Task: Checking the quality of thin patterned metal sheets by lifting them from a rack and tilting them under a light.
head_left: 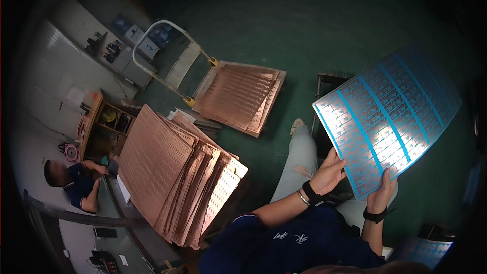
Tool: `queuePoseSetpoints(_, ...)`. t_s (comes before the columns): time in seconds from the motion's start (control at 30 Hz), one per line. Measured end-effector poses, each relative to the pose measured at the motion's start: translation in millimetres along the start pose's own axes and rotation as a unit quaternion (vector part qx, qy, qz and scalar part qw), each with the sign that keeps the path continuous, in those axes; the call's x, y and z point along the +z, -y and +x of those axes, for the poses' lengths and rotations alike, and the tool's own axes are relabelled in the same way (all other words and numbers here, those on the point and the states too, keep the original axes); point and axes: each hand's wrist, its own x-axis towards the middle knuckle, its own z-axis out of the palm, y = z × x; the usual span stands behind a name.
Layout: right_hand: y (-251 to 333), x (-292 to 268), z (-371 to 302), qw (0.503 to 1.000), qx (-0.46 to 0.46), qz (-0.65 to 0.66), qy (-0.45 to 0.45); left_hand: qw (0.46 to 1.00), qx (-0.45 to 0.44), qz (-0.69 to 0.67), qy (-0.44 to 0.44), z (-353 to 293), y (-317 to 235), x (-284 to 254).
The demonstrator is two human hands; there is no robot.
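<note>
A large thin circuit board panel (381, 116) is held tilted up in front of me at the right. Blue bands cross it between rows of shiny, repeated metallic patterns, and light glares off its middle. My left hand (327, 175) grips its near left edge, the thumb on the face and the other fingers partly hidden. My right hand (381, 195) is closed on the near lower edge, thumb on top and fingers behind. The panel bends slightly between near and far ends.
Copper-coloured panels stand in a thick, uneven stack (157, 162) on a table at left. More lie on a flatbed trolley (203, 89) with a white handle. A person (76, 182) sits beyond the table. Another blue-patterned panel (421, 251) shows at lower right.
</note>
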Motion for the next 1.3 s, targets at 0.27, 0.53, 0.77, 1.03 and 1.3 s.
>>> queuePoseSetpoints(0.27,30.2,-43.5,62.7,0.903,-0.193,-0.369,-0.107,0.535,0.090,0.832,-0.113,15.8,-10.6,-120.2)
queuePoseSetpoints(0.53,3.4,-67.2,101.3,0.837,-0.228,-0.491,-0.083,0.401,0.068,0.903,-0.139,32.1,-14.8,-148.2)
queuePoseSetpoints(0.77,-53.3,-84.5,126.0,0.814,-0.224,-0.532,-0.065,0.396,0.087,0.896,-0.182,54.0,-16.3,-153.0)
queuePoseSetpoints(1.03,-108.0,-103.7,144.3,0.806,-0.116,-0.580,-0.029,0.392,0.115,0.892,-0.193,58.7,-16.7,-152.9)
queuePoseSetpoints(1.3,-106.8,-92.3,177.0,0.793,-0.114,-0.598,-0.033,0.371,0.109,0.901,-0.194,58.6,-18.0,-155.6)
